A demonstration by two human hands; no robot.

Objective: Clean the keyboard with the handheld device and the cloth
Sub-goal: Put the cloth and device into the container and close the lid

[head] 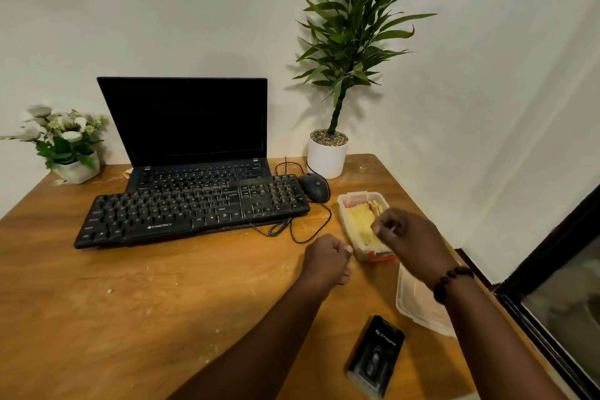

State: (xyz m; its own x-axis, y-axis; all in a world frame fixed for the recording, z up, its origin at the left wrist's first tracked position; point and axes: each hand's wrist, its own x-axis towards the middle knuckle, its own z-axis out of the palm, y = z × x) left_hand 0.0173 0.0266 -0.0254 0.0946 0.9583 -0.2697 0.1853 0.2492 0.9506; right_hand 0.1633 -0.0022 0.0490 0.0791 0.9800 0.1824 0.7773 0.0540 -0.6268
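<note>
The one camera sits on my head. It looks forward and down at the wooden table point(162, 302) from the near edge, and it is wide, so the walls bend at the sides. My two arms reach in from the bottom. My left hand point(328, 261) and my right hand point(409, 234) are close to the lens, near the table's right edge. The far edge with the laptop point(185, 120) is farther off. The table's far right corner shows, up by the white pot point(326, 157).
</note>
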